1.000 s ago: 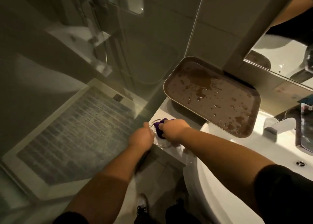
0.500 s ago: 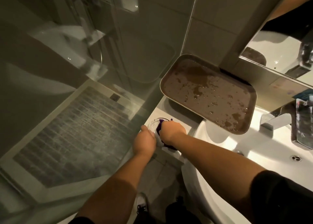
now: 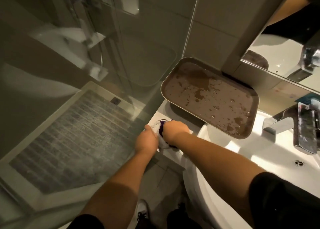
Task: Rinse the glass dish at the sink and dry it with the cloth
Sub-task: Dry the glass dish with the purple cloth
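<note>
A small clear glass dish (image 3: 158, 124) rests on the white ledge left of the basin, mostly hidden by my hands. My left hand (image 3: 147, 139) grips its near-left rim. My right hand (image 3: 175, 131) is closed on a purple and white cloth (image 3: 161, 131) and presses it into the dish. A white fold of the cloth hangs below my hands at the ledge's edge.
A wet brown tray (image 3: 210, 97) leans on the wall behind the white basin (image 3: 242, 151). The chrome tap (image 3: 284, 120) and a drain hole (image 3: 299, 163) are on the right. A glass shower screen (image 3: 103, 73) stands to the left, a mirror (image 3: 285, 47) above.
My hands stay on the dish and cloth; my right hand has shifted the cloth slightly inside the dish. The view has drifted a little, so the tray sits higher and more to the left.
</note>
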